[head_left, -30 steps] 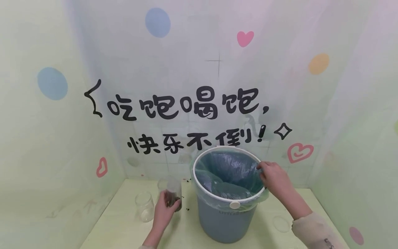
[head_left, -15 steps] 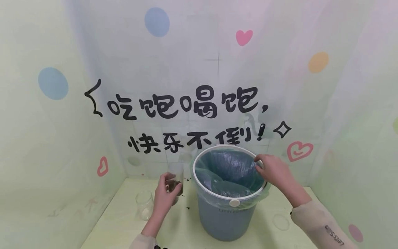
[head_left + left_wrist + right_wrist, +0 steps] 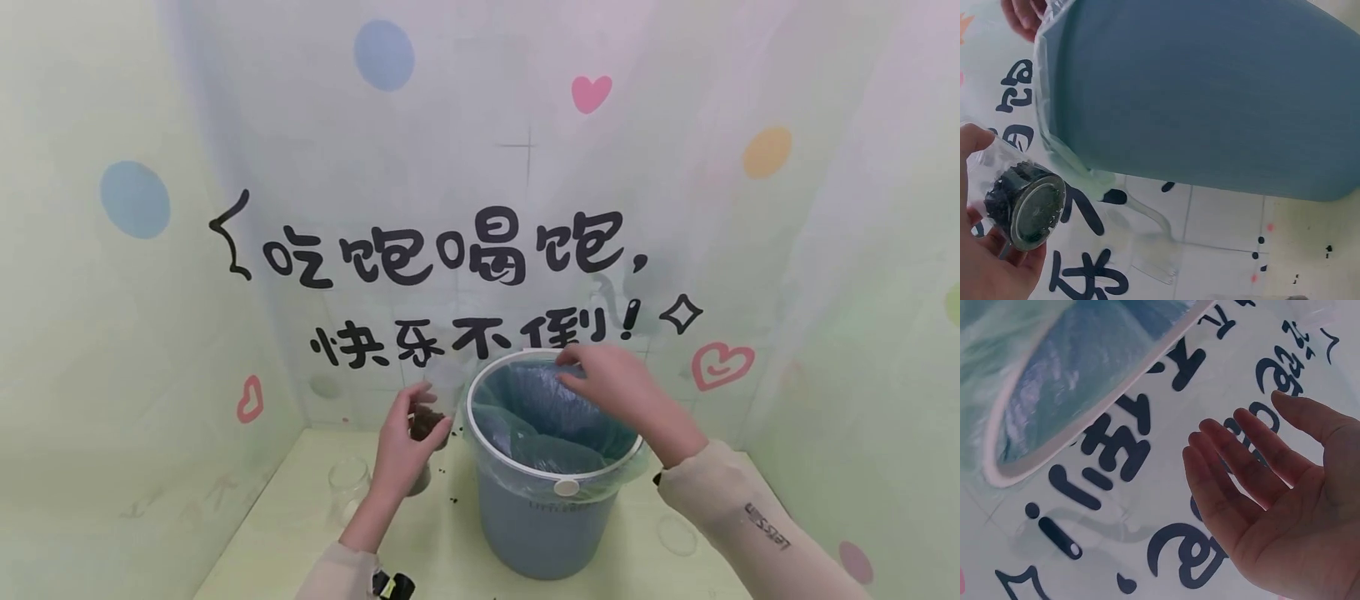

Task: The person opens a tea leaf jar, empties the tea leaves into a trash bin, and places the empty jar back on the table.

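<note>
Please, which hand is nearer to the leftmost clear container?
Left. In the head view, the left hand is right of the clear container; the right hand is farther right, by the bin.

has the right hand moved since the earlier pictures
Yes, the right hand has moved toward the person's left, judged against the bin in the head view.

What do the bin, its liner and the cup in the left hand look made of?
Bin: probably plastic, matte, judging by its smooth, opaque wall. Liner: likely thin plastic film, shiny, see-through, creased. Cup: clear, smooth; glass or hard plastic, can't tell which.
</note>
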{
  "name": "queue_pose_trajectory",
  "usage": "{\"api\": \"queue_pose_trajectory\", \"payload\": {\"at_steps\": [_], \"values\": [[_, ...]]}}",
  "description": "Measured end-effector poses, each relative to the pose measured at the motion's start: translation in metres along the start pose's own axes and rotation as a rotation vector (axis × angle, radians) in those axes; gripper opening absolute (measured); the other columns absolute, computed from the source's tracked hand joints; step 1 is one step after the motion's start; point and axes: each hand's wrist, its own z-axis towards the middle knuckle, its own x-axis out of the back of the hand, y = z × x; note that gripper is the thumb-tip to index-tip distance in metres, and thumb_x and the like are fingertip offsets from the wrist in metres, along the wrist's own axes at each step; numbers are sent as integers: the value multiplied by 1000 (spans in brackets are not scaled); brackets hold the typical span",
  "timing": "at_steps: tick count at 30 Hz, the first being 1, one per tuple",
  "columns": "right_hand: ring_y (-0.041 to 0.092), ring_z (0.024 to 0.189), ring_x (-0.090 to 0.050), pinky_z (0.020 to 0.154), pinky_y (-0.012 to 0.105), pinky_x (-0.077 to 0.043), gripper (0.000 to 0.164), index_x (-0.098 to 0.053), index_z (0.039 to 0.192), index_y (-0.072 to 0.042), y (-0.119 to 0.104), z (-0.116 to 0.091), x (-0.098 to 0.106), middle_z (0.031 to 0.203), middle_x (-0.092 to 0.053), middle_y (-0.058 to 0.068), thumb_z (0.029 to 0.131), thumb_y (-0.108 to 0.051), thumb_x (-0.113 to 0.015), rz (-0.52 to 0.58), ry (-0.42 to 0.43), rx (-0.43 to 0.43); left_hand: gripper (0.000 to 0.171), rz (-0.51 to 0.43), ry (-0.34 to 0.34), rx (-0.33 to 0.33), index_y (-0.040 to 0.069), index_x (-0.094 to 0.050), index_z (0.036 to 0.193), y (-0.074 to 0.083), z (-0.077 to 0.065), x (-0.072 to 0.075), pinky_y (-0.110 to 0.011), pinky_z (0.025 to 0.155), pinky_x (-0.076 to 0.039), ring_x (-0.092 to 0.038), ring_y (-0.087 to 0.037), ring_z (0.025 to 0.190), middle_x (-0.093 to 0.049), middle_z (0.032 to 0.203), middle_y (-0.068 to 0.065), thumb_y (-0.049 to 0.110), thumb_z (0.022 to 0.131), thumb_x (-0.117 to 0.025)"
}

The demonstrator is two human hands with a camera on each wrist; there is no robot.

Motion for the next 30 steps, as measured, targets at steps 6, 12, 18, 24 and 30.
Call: {"api": "queue_pose_trajectory", "payload": {"at_steps": [6,12,18,24,30], "values": [[23,102,-69,90,44,-57,30,-71,117,-11,-18,13,-1,112,-74,6,100,-32,-58,102,-44,-9,58,80,-36,-113,17,-53,136,18,8,-1,-49,101,-50,-57,-24,115,-63,124,-6,22,84,-79],[22,97,-67,86,42,-54,45,-68,124,-12,-34,20,-3,112,-73,7,104,-44,-44,157,-51,-5,63,167,-66,-227,13,-54,136,36,12,-6,-54,103,-48,-56,-29,118,-62,123,-8,21,81,-82],[25,107,-68,90,45,-55,59,-66,126,-13,-45,20,-4,117,-72,9,99,-60,-44,238,-67,-39,63,273,-68,-319,12,-55,136,49,14,-15,-48,97,-53,-57,-27,113,-61,124,-9,22,80,-83],[20,92,-68,74,35,-56,63,-66,122,-12,-46,19,-4,107,-72,9,92,-65,-54,229,-47,-73,63,352,-79,-362,15,-54,136,57,13,-24,-45,92,-57,-62,-26,108,-60,122,-9,26,81,-83],[14,65,-63,59,28,-49,57,-59,125,-11,-40,16,-6,84,-71,9,94,-59,-57,287,-87,-76,62,359,-96,-386,15,-56,136,60,14,-27,-45,97,-55,-63,-24,114,-67,121,-4,28,81,-83]]}}
